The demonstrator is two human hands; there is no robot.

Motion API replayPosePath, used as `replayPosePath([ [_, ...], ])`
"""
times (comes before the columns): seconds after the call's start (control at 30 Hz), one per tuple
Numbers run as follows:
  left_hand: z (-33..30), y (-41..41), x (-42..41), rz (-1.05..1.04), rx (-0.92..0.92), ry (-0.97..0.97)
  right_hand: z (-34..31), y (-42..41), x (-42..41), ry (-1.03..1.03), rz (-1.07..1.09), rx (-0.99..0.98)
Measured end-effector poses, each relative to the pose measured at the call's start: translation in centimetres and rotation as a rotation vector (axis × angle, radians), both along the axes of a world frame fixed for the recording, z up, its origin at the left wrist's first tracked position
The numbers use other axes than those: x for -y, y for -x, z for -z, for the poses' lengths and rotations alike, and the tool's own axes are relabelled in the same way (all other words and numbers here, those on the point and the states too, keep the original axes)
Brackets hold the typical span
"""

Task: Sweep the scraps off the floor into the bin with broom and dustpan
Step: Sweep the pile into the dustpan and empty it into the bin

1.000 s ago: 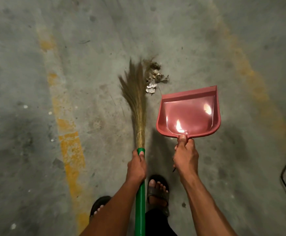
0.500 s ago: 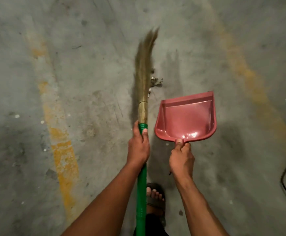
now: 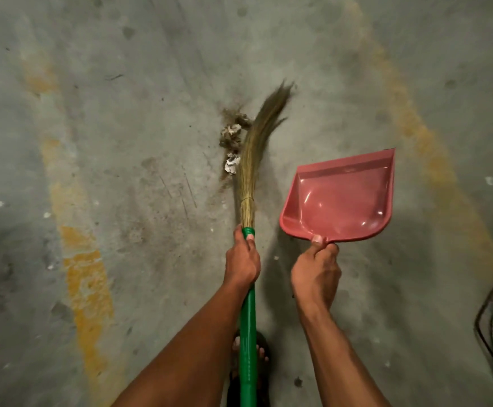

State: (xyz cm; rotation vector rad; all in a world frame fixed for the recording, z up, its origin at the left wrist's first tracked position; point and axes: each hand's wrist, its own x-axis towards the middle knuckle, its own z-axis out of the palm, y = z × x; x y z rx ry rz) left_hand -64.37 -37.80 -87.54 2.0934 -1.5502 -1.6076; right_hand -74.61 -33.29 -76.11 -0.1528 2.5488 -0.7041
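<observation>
On the concrete floor [image 3: 121, 171], left hand [image 3: 243, 259] grips broom [image 3: 252, 160] beside scraps [image 3: 233, 136]; right hand [image 3: 317, 271] grips pink dustpan [image 3: 339, 198], mouth forward, likely to receive them.

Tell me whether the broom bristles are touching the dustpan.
Apart. The head view shows bare floor between the broom bristles and the dustpan, which the right hand holds off to the side.

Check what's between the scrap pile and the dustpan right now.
In the head view the broom's bristles lie between the scraps and the pink dustpan; right of the bristles, only bare concrete up to the pan.
</observation>
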Motion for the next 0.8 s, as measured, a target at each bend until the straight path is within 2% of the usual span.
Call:
replayPosePath([
  [0.2,-3.5,-2.9,-1.2,-0.087,-0.263,-0.002,0.3,-2.3,-1.3,-0.004,0.002,0.068],
  [0.27,-5.2,-3.3,-0.4,-0.098,-0.292,-0.001,-0.1,-2.6,-1.6,-0.044,0.004,0.137],
  [0.53,-7.7,-4.9,10.9,-0.07,-0.225,0.17,-0.7,-4.8,0.5,-0.069,-0.085,0.538],
  [0.67,-7.2,-6.0,18.4,-0.019,-0.189,0.191,6.1,-6.6,1.4,-0.026,-0.126,0.684],
  [0.8,-5.7,-7.1,24.6,0.063,-0.13,0.174,3.4,-7.4,4.4,-0.048,-0.047,0.849],
])
